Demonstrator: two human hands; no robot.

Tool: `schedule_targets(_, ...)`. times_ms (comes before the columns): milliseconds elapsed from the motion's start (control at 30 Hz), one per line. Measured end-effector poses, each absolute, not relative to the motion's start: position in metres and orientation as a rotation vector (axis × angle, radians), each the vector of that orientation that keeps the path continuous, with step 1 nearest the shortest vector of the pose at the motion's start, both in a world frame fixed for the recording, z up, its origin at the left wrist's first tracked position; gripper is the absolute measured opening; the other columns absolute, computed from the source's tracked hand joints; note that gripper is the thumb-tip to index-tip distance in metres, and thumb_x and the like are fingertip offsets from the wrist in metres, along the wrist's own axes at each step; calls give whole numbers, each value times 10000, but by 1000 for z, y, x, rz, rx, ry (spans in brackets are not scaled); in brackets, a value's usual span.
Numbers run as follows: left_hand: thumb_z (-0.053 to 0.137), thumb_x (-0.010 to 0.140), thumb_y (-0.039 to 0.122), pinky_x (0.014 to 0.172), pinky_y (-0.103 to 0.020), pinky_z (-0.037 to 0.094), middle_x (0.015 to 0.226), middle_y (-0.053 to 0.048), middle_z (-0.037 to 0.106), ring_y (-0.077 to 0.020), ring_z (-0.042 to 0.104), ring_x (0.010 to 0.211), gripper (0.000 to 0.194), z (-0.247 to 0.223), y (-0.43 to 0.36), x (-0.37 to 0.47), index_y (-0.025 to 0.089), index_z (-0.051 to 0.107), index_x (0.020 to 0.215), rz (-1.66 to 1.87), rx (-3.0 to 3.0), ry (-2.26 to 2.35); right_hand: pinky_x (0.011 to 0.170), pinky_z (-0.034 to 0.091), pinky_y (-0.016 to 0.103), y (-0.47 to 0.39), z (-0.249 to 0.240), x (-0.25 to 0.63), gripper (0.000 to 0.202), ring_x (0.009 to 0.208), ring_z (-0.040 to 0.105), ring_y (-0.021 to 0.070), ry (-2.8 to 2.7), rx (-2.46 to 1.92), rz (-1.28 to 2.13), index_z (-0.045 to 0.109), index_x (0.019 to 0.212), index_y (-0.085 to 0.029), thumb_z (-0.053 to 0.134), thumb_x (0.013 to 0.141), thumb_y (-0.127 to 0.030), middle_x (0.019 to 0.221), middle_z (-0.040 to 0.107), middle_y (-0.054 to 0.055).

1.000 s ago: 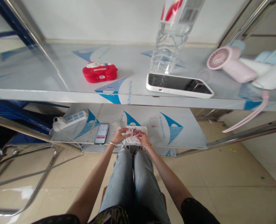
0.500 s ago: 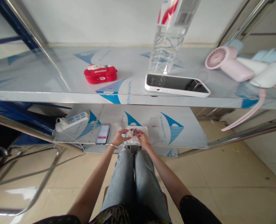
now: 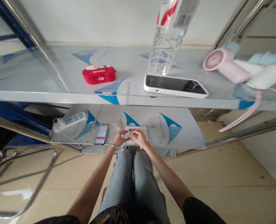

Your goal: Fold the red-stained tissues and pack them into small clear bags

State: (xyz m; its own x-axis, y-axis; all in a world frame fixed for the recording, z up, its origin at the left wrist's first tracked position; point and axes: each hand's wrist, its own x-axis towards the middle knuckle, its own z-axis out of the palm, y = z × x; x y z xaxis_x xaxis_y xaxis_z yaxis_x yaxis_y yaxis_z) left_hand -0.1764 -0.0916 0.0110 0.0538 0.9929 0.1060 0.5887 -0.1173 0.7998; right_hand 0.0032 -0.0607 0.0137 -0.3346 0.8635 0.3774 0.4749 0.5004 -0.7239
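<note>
Seated person worked at lower shelf (image 3: 186,137) of steel rack. Left hand (image 3: 119,139) and right hand (image 3: 138,137) met over white tray (image 3: 144,130), fingertips pinching small clear packet (image 3: 129,134) between them; contents too small to tell. Tray lay on lower shelf, just beyond knees. Blurred card (image 3: 101,136) lay left of hands, power strip (image 3: 69,121) farther left. On upper shelf (image 3: 35,81): red case (image 3: 99,74), phone (image 3: 175,87), water bottle (image 3: 167,43), pink fan (image 3: 224,65).
</note>
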Motion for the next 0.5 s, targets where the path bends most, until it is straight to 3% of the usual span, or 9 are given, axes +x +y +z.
schedule_targets(167,724,661,385,783,-316,493,989,-66,684,-203,638,863,457,7,-89,-176,180,630,1058,962,1705,1653,748,473,319,-60,-28,22,202,807,600,203,-1856,-1269,594,664,909,-161,502,825,-247,886,651,96)
schedule_targets(300,720,664,390,750,-307,500,969,-73,683,-201,639,842,462,10,-91,-175,168,625,1058,1038,1632,1630,700,479,321,-67,-56,30,185,737,596,204,-1892,-1408,648,682,858,-160,550,785,-265,847,652,102)
schedule_targets(500,713,671,364,741,-306,504,976,-68,682,-200,640,840,426,19,-99,-177,180,624,1044,1072,1621,1615,857,437,348,-54,-55,3,201,979,573,248,-1998,-1358,588,695,913,-163,573,766,-223,999,660,110)
